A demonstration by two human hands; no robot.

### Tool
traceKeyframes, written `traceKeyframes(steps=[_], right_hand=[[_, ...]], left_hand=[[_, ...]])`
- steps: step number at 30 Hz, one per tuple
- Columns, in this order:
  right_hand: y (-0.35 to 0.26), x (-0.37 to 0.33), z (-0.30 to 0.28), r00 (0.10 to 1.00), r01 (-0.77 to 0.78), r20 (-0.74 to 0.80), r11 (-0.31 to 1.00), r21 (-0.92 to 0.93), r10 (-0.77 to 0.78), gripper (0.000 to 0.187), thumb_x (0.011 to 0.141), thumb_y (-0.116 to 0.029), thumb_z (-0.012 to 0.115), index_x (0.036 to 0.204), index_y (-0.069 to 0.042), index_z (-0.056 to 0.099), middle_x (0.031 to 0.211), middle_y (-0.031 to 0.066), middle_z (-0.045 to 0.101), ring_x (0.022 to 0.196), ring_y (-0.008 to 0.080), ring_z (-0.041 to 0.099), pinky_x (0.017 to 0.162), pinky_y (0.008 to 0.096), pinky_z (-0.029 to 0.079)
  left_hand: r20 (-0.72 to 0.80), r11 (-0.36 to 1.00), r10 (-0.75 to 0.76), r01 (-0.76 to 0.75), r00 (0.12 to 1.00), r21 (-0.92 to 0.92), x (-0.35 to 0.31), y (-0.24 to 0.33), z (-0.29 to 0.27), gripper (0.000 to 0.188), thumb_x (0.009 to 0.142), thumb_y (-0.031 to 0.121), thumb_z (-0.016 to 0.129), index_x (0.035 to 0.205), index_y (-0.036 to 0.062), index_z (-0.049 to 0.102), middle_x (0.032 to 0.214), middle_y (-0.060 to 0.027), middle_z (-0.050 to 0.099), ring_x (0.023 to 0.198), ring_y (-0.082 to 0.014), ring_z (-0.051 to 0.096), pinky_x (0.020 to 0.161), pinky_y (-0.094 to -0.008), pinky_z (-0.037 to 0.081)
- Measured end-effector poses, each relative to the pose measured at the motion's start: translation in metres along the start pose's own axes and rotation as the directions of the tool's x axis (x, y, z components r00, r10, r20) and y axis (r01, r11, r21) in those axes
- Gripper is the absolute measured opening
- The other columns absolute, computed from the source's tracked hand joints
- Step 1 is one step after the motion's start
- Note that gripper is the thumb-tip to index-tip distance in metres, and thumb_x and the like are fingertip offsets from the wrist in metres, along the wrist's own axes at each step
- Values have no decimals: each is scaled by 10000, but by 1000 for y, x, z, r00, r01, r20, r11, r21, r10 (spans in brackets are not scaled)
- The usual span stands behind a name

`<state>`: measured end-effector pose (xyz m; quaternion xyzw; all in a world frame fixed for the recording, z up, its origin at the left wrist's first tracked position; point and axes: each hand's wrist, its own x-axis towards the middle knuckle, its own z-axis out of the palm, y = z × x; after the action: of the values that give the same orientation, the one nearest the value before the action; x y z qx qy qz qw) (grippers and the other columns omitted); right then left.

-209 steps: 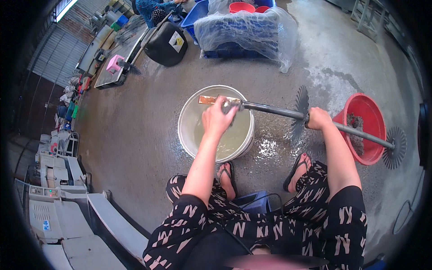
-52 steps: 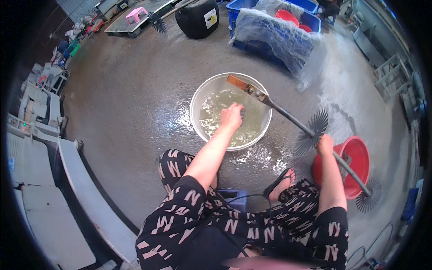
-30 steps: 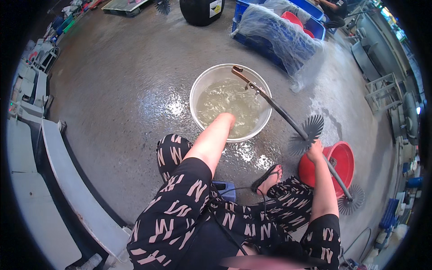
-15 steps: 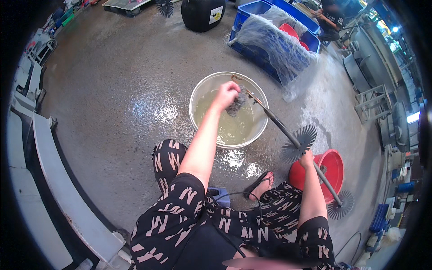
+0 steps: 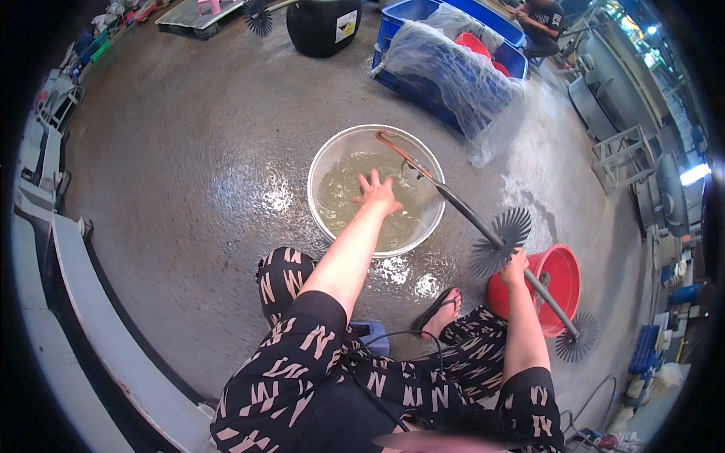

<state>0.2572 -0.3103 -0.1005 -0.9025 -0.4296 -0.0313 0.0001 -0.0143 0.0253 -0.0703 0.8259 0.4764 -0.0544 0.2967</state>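
Observation:
My left hand [image 5: 380, 196] is over a round white tub [image 5: 314, 198] of cloudy water, fingers spread and nothing in them. My right hand [image 5: 515, 269] is wrapped round a long grey rod [image 5: 468, 214] that slants across the tub's right rim. Just above that hand, a grey slotted disc [image 5: 510, 231] sits around the rod. A similar disc [image 5: 578, 337] is at the rod's lower right end. The far end is a coppery bent hook [image 5: 397, 146] inside the tub. Whether anything lies under the water, I cannot tell.
A red bucket [image 5: 566, 281] stands beside the rod at right, with a greyish piece inside. Blue crates [image 5: 423, 97] draped with clear plastic and a black drum [image 5: 321, 30] stand beyond. Another person [image 5: 540, 26] sits at the far right. Machinery lines the right side.
My left hand has let go of the grey mesh-like piece it held over the tub and has moved lower, fingers spreading. My right hand keeps its hold on the rod.

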Motion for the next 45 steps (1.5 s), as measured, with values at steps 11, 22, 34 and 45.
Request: traceKeyframes(steps=[11, 22, 34, 45], right_hand=[[-19, -3, -17, 987, -155, 52, 983, 94, 151, 539, 674, -12, 613, 1181, -103, 456, 1130, 130, 548, 1061, 379, 500, 894, 559, 368], [-58, 20, -68, 967, -208, 164, 976, 64, 195, 376, 716, -102, 649, 1047, -37, 482, 1024, 159, 625, 1039, 340, 552, 882, 536, 390], [-63, 28, -73, 961, -222, 197, 967, 126, 195, 304, 751, -136, 622, 1022, -53, 513, 1000, 159, 647, 1010, 342, 577, 873, 539, 386], [-55, 30, -62, 939, -306, 186, 950, 67, 290, 243, 755, -123, 620, 991, -71, 592, 947, 155, 673, 965, 317, 628, 862, 503, 411]], left_hand=[[206, 962, 46, -99, 978, 255, 19, -21, 32, 760, 579, 253, 860, 1254, 94, 550, 1331, -125, 498, 1231, -356, 460, 956, -485, 448], [577, 943, -256, 68, 776, 327, 48, -55, 73, 582, 652, 300, 771, 1199, 183, 611, 1255, -137, 573, 1131, -321, 554, 932, -432, 442], [285, 935, -192, 263, 939, -238, 76, -160, 134, 456, 676, 267, 751, 1090, 95, 668, 1197, -145, 606, 1078, -326, 591, 913, -412, 464], [867, 964, -262, 149, 425, 219, 40, -54, 23, 456, 599, 435, 798, 939, 148, 697, 978, -3, 673, 858, -189, 604, 749, -355, 480]])
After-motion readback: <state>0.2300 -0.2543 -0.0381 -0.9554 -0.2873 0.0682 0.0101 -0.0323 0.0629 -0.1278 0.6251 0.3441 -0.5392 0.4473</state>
